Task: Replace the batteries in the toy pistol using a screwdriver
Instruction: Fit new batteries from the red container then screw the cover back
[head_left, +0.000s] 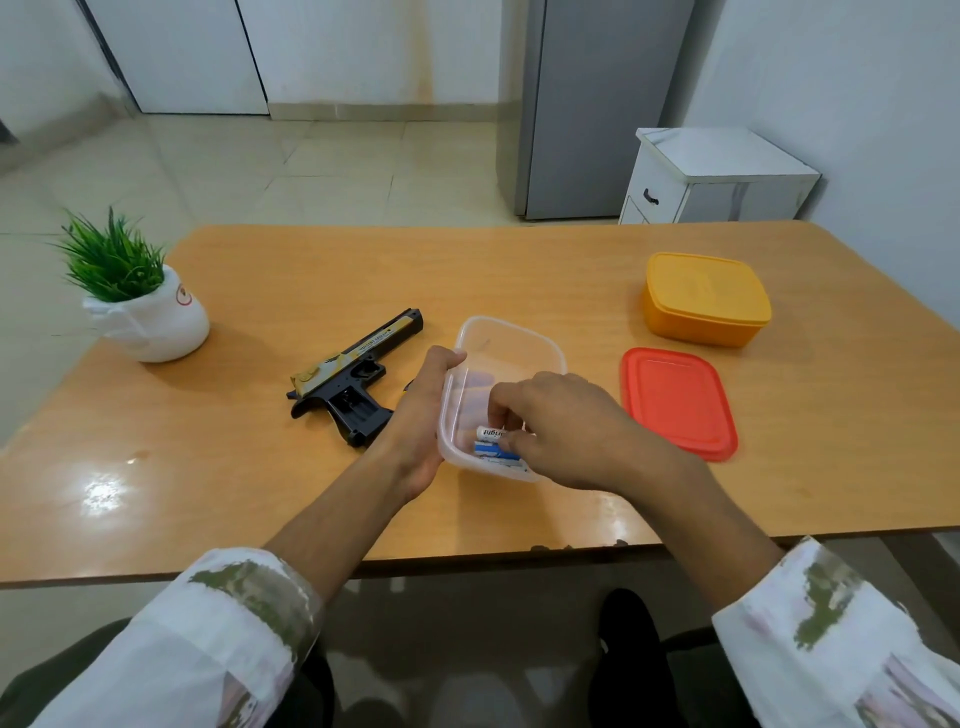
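A clear plastic container (511, 345) sits lidless near the middle of the wooden bench (234, 467). The left hand (423, 415) grips its left wall, the thumb hooked over the rim and the palm against the outside; the rest of its fingers are hidden behind the hand. The right hand (569, 431) reaches down into the container from the right, its fingers (500, 415) curled and closed with the thumb on a white battery (487, 432) at the near end of the box. Just beneath that one lies a blue battery (496, 453), resting on the container's floor against the near wall. The toy pistol (356, 371), black with a yellow-and-white slide, lies on its side on the bench just to the left of the left hand, muzzle pointing away and to the right, grip toward the person with a dark recess showing in it. A red lid (678, 402) lies flat to the right of the container, and beyond it stands an orange box (706, 301) with its lid on. A white pot of green grass (150, 317) stands at the bench's far left edge.
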